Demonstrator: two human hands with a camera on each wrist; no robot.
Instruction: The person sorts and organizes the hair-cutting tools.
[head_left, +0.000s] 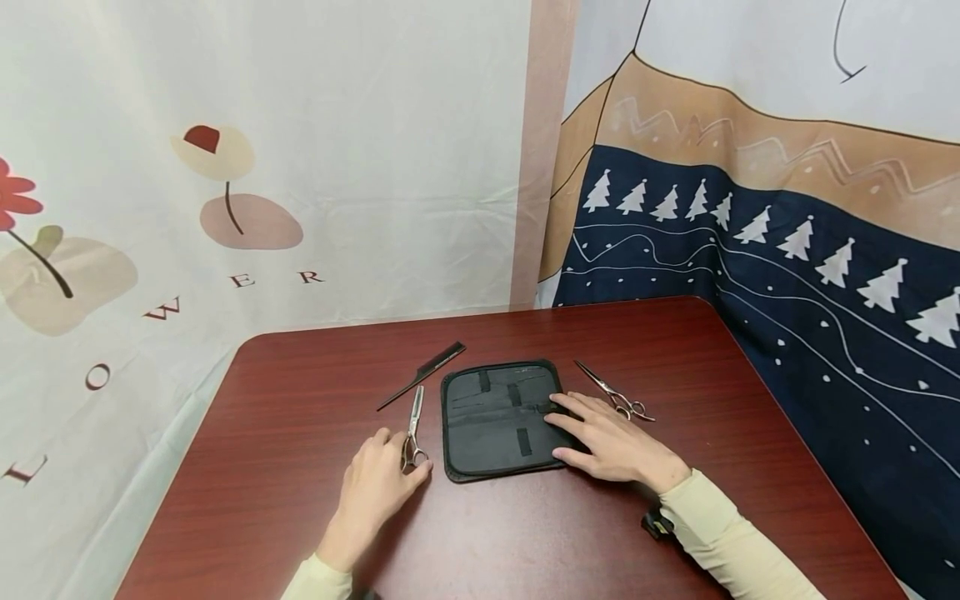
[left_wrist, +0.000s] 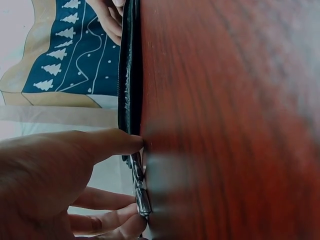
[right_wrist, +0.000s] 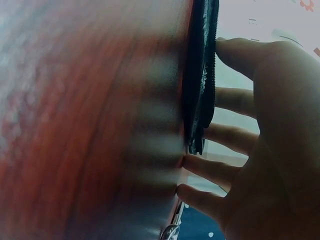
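Note:
A black zip case point(head_left: 480, 454) lies unfolded on the table, with elastic loops on its lining. My left hand point(head_left: 380, 477) is left of it, thumb and fingers pinching the handles of silver hair scissors point(head_left: 416, 412) whose blades point away from me. In the left wrist view those scissors' handles point(left_wrist: 142, 200) lie low against the tabletop. My right hand point(head_left: 611, 437) rests on the case's right side with fingers spread; in the right wrist view two fingertips touch the table beside the case point(right_wrist: 200, 75). A second pair of scissors point(head_left: 603, 385) lies just beyond this hand.
A black tail comb point(head_left: 438, 362) lies slantwise behind the left scissors. The red-brown table point(head_left: 300, 400) has rounded far corners. Behind it hang a pale printed curtain point(head_left: 405, 167) and a navy cloth with white trees point(head_left: 667, 250).

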